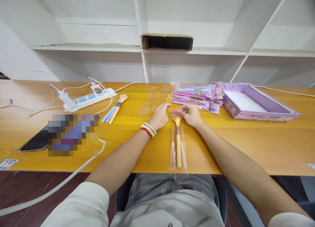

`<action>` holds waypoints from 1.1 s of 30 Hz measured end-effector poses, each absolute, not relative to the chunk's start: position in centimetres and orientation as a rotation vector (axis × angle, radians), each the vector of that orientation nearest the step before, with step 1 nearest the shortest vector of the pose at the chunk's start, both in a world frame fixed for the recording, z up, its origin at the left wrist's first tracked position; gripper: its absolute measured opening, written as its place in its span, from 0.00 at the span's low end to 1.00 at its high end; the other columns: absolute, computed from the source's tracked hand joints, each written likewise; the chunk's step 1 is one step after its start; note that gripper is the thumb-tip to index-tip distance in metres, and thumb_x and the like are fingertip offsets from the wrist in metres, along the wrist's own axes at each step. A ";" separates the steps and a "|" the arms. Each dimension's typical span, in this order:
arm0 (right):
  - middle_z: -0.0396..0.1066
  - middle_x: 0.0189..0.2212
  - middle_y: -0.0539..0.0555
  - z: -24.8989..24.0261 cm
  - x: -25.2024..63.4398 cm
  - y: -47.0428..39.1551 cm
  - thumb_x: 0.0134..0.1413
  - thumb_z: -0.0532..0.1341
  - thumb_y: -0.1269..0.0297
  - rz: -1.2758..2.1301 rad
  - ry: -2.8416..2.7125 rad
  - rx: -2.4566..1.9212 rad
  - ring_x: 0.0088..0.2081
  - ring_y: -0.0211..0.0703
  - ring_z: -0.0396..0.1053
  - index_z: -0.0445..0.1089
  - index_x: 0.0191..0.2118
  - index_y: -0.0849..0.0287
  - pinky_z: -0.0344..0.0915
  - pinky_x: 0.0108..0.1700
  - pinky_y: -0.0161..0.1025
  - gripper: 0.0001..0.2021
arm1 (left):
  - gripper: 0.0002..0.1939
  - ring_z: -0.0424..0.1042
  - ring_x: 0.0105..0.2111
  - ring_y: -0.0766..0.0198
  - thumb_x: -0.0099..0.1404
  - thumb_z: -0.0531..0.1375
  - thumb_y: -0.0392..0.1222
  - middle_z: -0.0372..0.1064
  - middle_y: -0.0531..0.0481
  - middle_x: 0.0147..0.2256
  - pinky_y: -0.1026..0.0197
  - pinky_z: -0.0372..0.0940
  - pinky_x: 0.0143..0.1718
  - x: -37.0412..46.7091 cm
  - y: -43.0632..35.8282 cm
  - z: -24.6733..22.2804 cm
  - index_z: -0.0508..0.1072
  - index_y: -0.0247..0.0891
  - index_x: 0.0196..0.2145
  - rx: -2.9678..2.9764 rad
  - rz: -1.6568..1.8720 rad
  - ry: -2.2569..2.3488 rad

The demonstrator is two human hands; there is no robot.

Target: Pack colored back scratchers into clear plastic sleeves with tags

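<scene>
A yellow back scratcher (178,148) with a hand-shaped head lies inside a clear plastic bag (183,159) in front of me. The bag's lower end hangs past the table's front edge. My right hand (191,114) pinches the bag's top, just above the scratcher's head. Left of the bag's top, my left hand (159,116) has its fingers closed; what they hold, if anything, is too small to make out. Flat clear bags (149,101) lie beyond my left hand. Further left rest several loose back scratchers (115,110) in blue, purple and yellow.
Bagged back scratchers (194,95) are piled behind my right hand, beside an open purple box (261,114). At left are a white power strip (86,101), cables and a dark phone-like slab (35,140) beside a blurred patch. A cardboard box (167,36) sits on the shelf.
</scene>
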State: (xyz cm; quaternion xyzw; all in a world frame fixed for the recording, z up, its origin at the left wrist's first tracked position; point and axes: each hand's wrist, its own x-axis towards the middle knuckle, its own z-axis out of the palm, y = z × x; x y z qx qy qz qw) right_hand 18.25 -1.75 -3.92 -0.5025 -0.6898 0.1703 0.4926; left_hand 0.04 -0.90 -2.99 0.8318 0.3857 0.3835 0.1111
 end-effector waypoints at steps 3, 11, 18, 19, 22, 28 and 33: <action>0.71 0.24 0.52 -3.9 18.5 -1.7 0.45 0.62 0.62 0.395 -1.670 -1.226 0.28 0.39 0.67 0.69 0.26 0.60 0.63 0.32 0.36 0.06 | 0.22 0.64 0.46 0.61 0.52 0.48 0.23 0.64 0.42 0.44 0.58 0.60 0.50 0.1 -1.7 -2.2 0.64 0.33 0.45 2.564 1.169 1.058; 0.68 0.24 0.51 -3.6 19.5 -1.3 0.43 0.62 0.61 0.426 -1.548 -1.266 0.26 0.39 0.65 0.66 0.26 0.59 0.62 0.30 0.37 0.08 | 0.16 0.65 0.39 0.61 0.51 0.50 0.28 0.65 0.47 0.37 0.60 0.60 0.44 -0.4 -4.2 0.4 0.68 0.38 0.37 2.687 0.575 0.817; 0.68 0.24 0.51 -4.5 21.6 0.2 0.42 0.62 0.61 0.367 -1.454 -1.336 0.27 0.39 0.64 0.65 0.28 0.59 0.62 0.31 0.37 0.08 | 0.27 0.63 0.42 0.59 0.45 0.59 0.31 0.61 0.48 0.41 0.61 0.59 0.45 -2.1 -4.3 1.5 0.63 0.39 0.45 2.536 0.010 0.730; 0.67 0.24 0.51 -4.7 21.8 0.4 0.42 0.62 0.62 0.365 -1.447 -1.349 0.27 0.39 0.64 0.65 0.28 0.59 0.62 0.30 0.37 0.07 | 0.29 0.62 0.43 0.58 0.44 0.62 0.35 0.60 0.48 0.42 0.60 0.58 0.46 -2.2 -4.4 1.8 0.62 0.40 0.46 2.520 -0.062 0.709; 0.67 0.23 0.50 -4.8 22.2 0.6 0.42 0.62 0.63 0.357 -1.428 -1.389 0.25 0.38 0.63 0.65 0.28 0.59 0.61 0.30 0.37 0.07 | 0.38 0.60 0.45 0.56 0.38 0.68 0.46 0.58 0.47 0.43 0.58 0.57 0.47 -2.2 -5.1 2.3 0.59 0.39 0.47 2.527 -0.204 0.649; 0.67 0.22 0.51 -4.7 22.2 0.5 0.41 0.61 0.64 0.334 -1.402 -1.429 0.24 0.39 0.63 0.65 0.27 0.59 0.60 0.28 0.38 0.06 | 0.30 0.60 0.41 0.56 0.34 0.70 0.51 0.59 0.49 0.40 0.59 0.57 0.43 -1.0 -7.1 2.3 0.68 0.42 0.37 2.558 -0.219 0.579; 0.67 0.22 0.51 -4.7 22.2 0.6 0.41 0.61 0.65 0.343 -1.403 -1.440 0.24 0.39 0.63 0.65 0.27 0.59 0.60 0.28 0.37 0.05 | 0.04 0.64 0.37 0.61 0.47 0.65 0.39 0.65 0.50 0.32 0.62 0.57 0.42 -0.3 -7.4 2.3 0.73 0.40 0.23 2.452 -0.133 0.340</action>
